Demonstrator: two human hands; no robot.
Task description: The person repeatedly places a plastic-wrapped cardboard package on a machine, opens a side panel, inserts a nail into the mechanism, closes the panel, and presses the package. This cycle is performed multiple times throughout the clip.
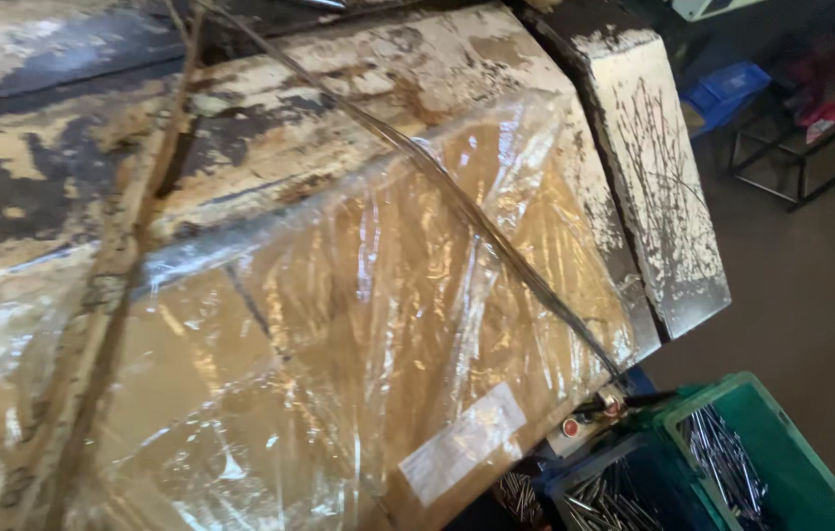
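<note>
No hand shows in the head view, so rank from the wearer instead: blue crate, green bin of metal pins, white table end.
1. Green bin of metal pins, bottom right, nearest.
2. White table end, right of centre.
3. Blue crate, top right, farthest.

Head camera, tilted, close above workbench, facing down.
</note>
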